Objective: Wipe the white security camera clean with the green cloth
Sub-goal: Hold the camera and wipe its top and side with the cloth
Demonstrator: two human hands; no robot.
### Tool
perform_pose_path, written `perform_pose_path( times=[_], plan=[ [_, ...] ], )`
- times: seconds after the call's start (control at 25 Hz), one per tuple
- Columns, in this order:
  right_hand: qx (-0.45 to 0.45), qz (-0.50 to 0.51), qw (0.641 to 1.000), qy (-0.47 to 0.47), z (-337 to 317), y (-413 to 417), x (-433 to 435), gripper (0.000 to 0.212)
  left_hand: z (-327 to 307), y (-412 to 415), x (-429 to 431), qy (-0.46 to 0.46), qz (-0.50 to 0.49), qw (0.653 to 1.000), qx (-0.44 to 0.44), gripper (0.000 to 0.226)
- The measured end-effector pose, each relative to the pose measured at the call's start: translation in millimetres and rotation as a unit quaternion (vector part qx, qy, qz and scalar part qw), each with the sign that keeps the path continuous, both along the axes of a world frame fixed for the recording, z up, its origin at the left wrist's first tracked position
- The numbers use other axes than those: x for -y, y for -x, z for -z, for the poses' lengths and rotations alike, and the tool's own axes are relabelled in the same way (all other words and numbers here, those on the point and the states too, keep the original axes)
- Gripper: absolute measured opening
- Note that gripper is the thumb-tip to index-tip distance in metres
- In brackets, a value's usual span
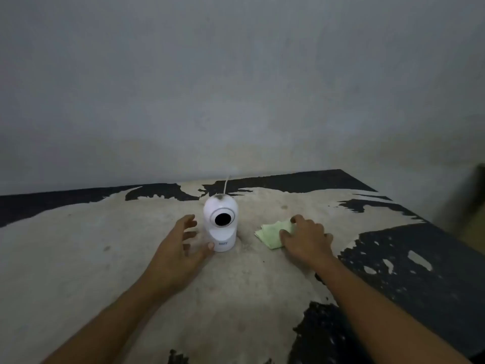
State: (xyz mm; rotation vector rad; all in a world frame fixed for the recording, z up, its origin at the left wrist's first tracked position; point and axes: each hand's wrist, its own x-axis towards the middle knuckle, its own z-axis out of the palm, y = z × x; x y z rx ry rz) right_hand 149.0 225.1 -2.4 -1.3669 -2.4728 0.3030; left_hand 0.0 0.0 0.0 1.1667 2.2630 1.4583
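Observation:
A white security camera [221, 224] with a round black lens stands upright near the middle of the worn table [105, 232]. A grey smudge marks its top, and a thin white cable runs back from it. My left hand [181, 248] is just left of it, fingers spread, with the thumb tip touching its base. The folded green cloth [273, 233] lies flat to the camera's right. My right hand [305, 239] rests on the cloth's right part, fingers curled over its edge; the cloth is still on the table.
The table's black coating is peeled, leaving pale bare patches. A grey wall [236, 88] stands right behind the table's back edge. The table's right edge slants down at the far right, with a dim object [472, 203] beyond it.

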Motion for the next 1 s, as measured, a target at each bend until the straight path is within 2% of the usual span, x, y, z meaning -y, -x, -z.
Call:
perform_pose_path(
  times=[0.08,0.16,0.28,0.4,0.48,0.64,0.72,0.84,0.92,1.0],
  plan=[
    [0.001,0.021,0.999,-0.034,3,4,0,0.047,4,3,-6,-0.02,-0.014,1.0,0.001,0.08],
    [-0.033,0.031,0.999,-0.022,8,9,-3,0.046,9,2,-10,-0.018,-0.013,1.0,-0.011,0.077],
    [-0.138,0.009,0.99,0.029,8,14,-8,0.032,10,0,-17,-0.027,0.001,0.999,-0.032,0.07],
    [-0.25,-0.047,0.966,0.054,3,13,-7,0.009,11,0,-20,-0.043,0.0,0.998,-0.035,0.068],
    [-0.284,-0.066,0.954,0.067,-4,15,-2,0.009,13,2,-21,-0.042,0.004,0.999,-0.034,0.068],
    [-0.37,-0.069,0.894,0.244,-15,22,6,0.01,13,6,-20,-0.035,0.005,0.999,-0.029,0.064],
    [-0.378,-0.073,0.872,0.304,-17,25,12,0.013,12,6,-20,-0.031,0.012,0.999,-0.033,0.063],
    [-0.411,-0.112,0.858,0.287,-19,30,26,0.022,12,6,-21,-0.032,0.013,0.999,-0.042,0.061],
    [-0.459,-0.112,0.835,0.282,-19,34,39,0.031,14,8,-22,-0.035,0.008,0.999,-0.036,0.059],
    [-0.503,-0.108,0.813,0.274,-18,39,52,0.021,15,9,-23,-0.036,0.005,0.999,-0.032,0.057]
  ],
)
